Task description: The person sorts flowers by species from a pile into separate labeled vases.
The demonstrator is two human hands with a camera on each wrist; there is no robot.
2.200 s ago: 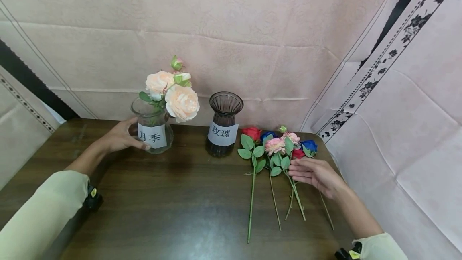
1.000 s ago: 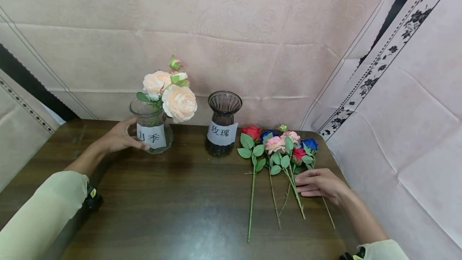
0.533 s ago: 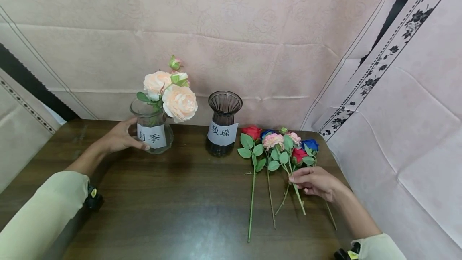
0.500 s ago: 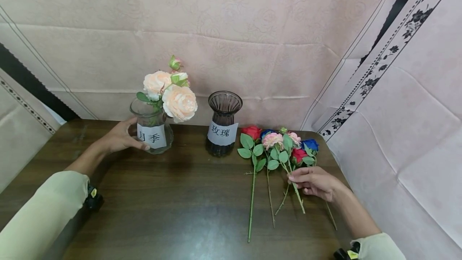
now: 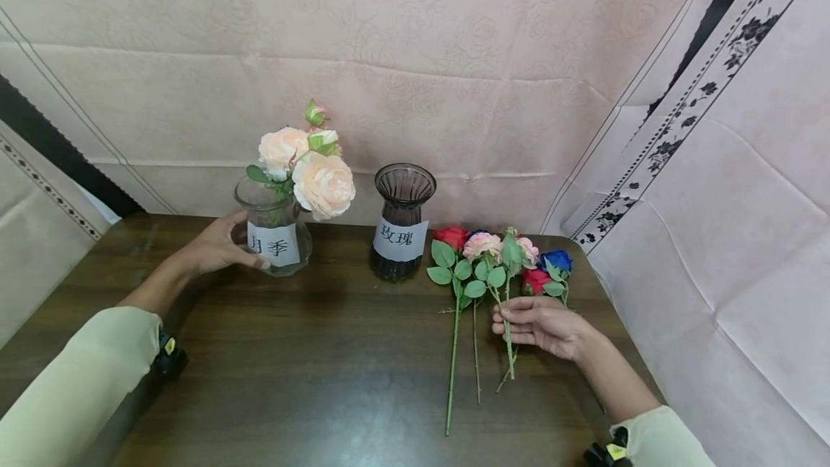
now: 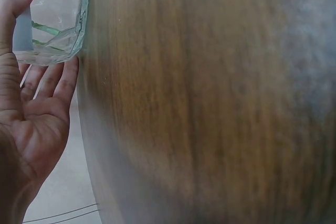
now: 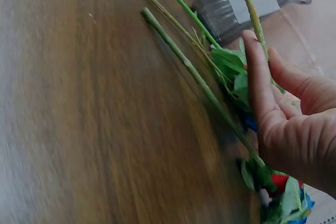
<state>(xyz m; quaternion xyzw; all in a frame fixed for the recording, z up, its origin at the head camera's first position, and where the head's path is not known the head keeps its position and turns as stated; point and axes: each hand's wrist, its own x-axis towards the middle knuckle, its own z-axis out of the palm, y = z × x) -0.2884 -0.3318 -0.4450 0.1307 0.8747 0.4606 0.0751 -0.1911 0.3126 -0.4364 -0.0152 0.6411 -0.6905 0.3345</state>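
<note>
In the head view, my left hand grips the clear glass vase with a white paper label; peach flowers stand in it. The left wrist view shows the thumb on the label and the fingers behind the glass. My right hand pinches the green stem of a pink flower, its blooms lifted slightly over the other flowers. In the right wrist view that stem runs up between thumb and fingers. A red rose lies left of it, another red rose to the right.
A dark ribbed glass vase with a labelled front stands between the hands, near the back edge of the wooden table. Blue roses lie among the flowers at right. Pale cloth hangs behind and beside the table.
My right hand went from open beside the flowers to pinching the pink flower's stem, then shifted left with it. The left hand stays on the clear vase.
</note>
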